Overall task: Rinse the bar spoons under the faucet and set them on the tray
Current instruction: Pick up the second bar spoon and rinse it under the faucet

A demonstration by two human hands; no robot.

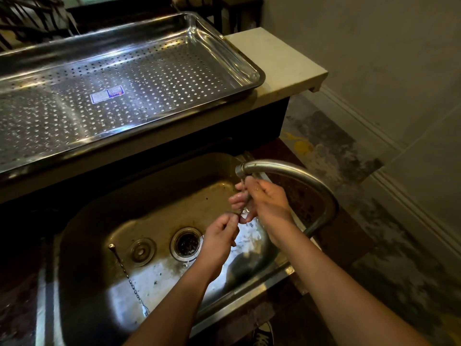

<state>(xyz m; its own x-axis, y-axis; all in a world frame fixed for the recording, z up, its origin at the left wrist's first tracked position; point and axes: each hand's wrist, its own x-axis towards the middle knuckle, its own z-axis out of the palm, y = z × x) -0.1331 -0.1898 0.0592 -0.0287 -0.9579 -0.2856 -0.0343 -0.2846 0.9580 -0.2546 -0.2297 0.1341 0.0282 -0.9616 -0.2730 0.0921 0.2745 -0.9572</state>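
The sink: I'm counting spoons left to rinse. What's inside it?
One bar spoon lies on the left floor beside a stopper and open drain. The left hand and right hand hold another spoon under the faucet; they cover most of it.

Kitchen: steel sink (82, 221), faucet (294, 176).

Only one label: a small blue-and-white sticker (106, 94) on the perforated floor of the tray (252, 68), left of centre, far side of the scene. Its print is too small and blurred to read. No other text, brand or number is legible.
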